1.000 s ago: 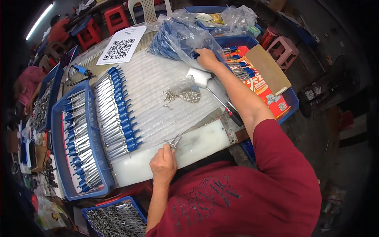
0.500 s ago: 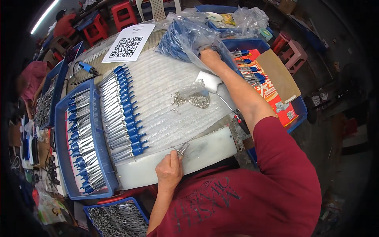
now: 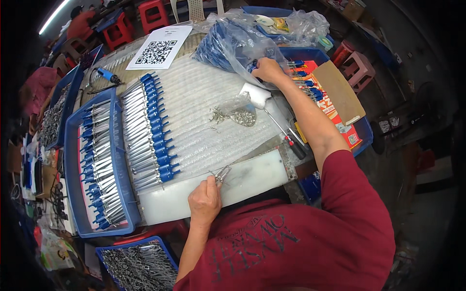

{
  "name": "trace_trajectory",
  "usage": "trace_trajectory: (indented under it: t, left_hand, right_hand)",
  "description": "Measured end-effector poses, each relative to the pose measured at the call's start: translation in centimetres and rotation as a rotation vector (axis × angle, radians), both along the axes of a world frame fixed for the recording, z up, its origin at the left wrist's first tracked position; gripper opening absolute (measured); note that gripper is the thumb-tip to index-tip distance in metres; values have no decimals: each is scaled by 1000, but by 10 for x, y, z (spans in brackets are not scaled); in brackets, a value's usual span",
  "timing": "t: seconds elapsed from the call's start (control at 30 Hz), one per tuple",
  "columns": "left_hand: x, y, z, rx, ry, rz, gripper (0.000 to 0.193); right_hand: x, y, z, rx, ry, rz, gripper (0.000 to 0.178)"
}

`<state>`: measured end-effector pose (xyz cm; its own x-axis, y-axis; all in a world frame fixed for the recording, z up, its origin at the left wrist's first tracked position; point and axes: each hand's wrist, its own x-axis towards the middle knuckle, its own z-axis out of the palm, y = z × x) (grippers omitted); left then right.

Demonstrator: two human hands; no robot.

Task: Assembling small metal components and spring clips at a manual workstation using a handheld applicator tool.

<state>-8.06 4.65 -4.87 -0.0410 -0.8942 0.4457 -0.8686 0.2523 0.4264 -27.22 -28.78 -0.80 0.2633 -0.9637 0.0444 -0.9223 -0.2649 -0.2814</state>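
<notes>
From where I stand, the left hand [image 3: 205, 200] is clenched around a small bunch of metal parts [image 3: 222, 173], their thin ends poking out past the thumb and fingertips. It holds them low over the white board [image 3: 259, 172] at the near edge of the bench [image 3: 113, 63], close to the body, probably so the other arm can stretch away freely.

The right hand [image 3: 268, 71] is at the mouth of a clear plastic bag [image 3: 233, 46] on the far side, full of blue pieces. Its fingers are bent at the opening, but I can't tell whether they grip a piece or just the plastic. The bag's mouth faces right, which seems to suit that arm.

To the left, rods with blue ends [image 3: 158, 128] lie side by side in a column running from near to far, blue ends all to the right; laid that way, I'd guess, so they are easy to tell apart and don't tangle. The foam sheet [image 3: 194, 99] beneath likely spares them scratches. Left of them, a blue tray [image 3: 115, 229] holds more of the same, packed close.

Small metal fittings [image 3: 242, 117] sit mid-bench, partly in clear plastic with a few loose, presumably within reach of both hands. The screwdriver [image 3: 295, 147] lies to the right with its handle toward the person, which looks handy for grabbing.
</notes>
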Motion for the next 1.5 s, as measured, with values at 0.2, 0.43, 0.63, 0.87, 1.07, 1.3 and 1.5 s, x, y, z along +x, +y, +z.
trace_trajectory:
  t: [0.2, 0.43, 0.63, 0.87, 1.07, 1.3, 1.5]
  left_hand:
    - [0, 2, 0, -19, 9, 5, 23]
    - [0, 1, 2, -35, 26, -1, 22]
    - [2, 3, -1, -82, 71, -28, 23]
    - [-3, 8, 10, -115, 123, -19, 21]
    - [-11, 15, 19, -53, 176, -51, 21]
    - [-14, 19, 15, -55, 152, -47, 19]
    - [-15, 22, 16, -32, 116, -49, 18]
  right_hand:
    - [-6, 22, 11, -92, -184, -38, 32]
    - [-14, 56, 35, 82, -582, -87, 23]
    - [4, 128, 46, 360, -1125, 22, 19]
    - [17, 196, 25, 596, -1320, 50, 18]
    - [21, 228, 11, 658, -1353, -4, 19]
    - [11, 240, 2, 742, -1426, 19, 17]
    - [6, 249, -1, 719, -1422, 56, 18]
